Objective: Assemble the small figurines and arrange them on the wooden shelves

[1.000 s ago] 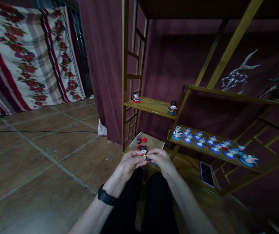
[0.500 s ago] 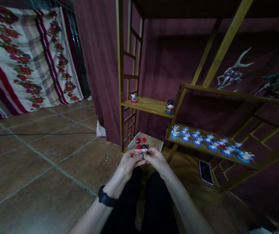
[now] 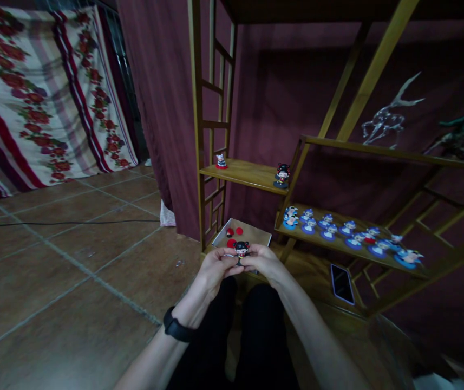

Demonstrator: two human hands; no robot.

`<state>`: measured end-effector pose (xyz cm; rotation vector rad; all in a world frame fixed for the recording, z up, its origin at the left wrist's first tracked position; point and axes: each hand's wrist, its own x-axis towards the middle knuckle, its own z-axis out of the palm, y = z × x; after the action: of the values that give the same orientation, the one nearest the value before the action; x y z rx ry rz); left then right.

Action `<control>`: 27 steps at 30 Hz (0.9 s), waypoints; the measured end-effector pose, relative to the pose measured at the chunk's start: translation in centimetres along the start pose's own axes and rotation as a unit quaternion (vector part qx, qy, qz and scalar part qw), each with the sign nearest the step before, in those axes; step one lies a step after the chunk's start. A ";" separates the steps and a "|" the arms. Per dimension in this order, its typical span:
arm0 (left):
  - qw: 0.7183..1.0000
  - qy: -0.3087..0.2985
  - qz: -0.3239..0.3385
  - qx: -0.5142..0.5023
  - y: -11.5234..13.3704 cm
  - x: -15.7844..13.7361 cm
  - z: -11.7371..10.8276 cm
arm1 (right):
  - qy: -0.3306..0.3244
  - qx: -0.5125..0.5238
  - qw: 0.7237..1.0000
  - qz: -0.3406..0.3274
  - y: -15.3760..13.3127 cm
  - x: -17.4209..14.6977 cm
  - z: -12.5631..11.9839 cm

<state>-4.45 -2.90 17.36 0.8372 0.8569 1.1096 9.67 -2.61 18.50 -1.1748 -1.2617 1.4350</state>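
Observation:
A small black-haired doll figurine (image 3: 241, 249) stands upright between my two hands, in front of my knees. My left hand (image 3: 215, 267) is closed on its left side, thumb and fingers near its base. From the other side my right hand (image 3: 263, 261) grips it too, the fingertips of both hands almost meeting. The figurine's lower part is mostly covered by my fingers. Just behind my hands lies a shallow white box (image 3: 254, 234) with several red pieces (image 3: 239, 231) in it.
A wooden display shelf (image 3: 252, 172) bears a small white-and-red figurine (image 3: 221, 161) and a black-haired figurine (image 3: 282, 175). Several blue-and-white figurines (image 3: 329, 232) line the lower right board. A phone (image 3: 342, 284) lies beneath them. A glass deer (image 3: 386, 122) stands higher up.
The figurine has tilted or turned slightly within my fingers, and its lower body shows less. Both hands keep their hold at nearly the same spot. The view has shifted a little.

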 end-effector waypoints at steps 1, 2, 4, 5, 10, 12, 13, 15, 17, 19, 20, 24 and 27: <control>1.000 0.003 0.002 0.001 -0.1 0.0 0.0 | -0.001 -0.003 1.000 0.002 0.0 0.1 -0.1; 1.000 0.006 0.004 0.001 -0.1 0.1 0.1 | 0.000 -0.005 1.000 0.006 0.1 0.2 -0.1; 1.000 0.002 0.005 -0.001 -0.2 0.3 0.1 | 0.000 0.002 1.000 0.009 0.4 0.4 -0.2; 1.000 -0.001 0.004 -0.005 -0.2 0.5 0.1 | 0.002 0.010 1.000 0.003 0.5 0.4 -0.2; 0.999 -0.009 0.004 -0.040 0.1 1.1 -0.4 | 0.035 0.085 0.994 -0.052 0.7 0.3 0.3; 0.999 -0.015 0.000 -0.052 0.3 1.2 -0.7 | 0.044 0.104 0.992 -0.057 0.7 0.1 0.6; 0.998 -0.018 -0.003 -0.057 0.3 1.2 -0.8 | 0.045 0.108 0.991 -0.061 0.6 -0.1 0.8; 0.998 -0.024 -0.008 -0.065 0.5 1.1 -1.0 | 0.041 0.108 0.990 -0.075 0.6 -0.4 1.0; 0.997 -0.032 -0.013 -0.071 0.7 1.0 -1.2 | 0.037 0.110 0.989 -0.089 0.6 -0.7 1.1; 0.996 -0.041 -0.016 -0.073 1.0 0.8 -1.2 | 0.029 0.114 0.988 -0.098 0.7 -0.8 1.1; 0.996 -0.045 -0.017 -0.074 1.1 0.8 -1.2 | 0.025 0.117 0.987 -0.103 0.8 -0.7 1.0; 0.996 -0.052 -0.023 -0.074 1.5 0.8 -1.2 | 0.029 0.123 0.984 -0.122 1.3 -0.4 0.9; 0.996 -0.052 -0.029 -0.073 1.5 1.1 -1.3 | 0.048 0.106 0.984 -0.133 1.6 -0.3 1.0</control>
<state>-5.96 -1.33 18.03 0.7373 0.7010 1.0543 8.73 -3.21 16.95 -0.8854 -1.1219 1.2649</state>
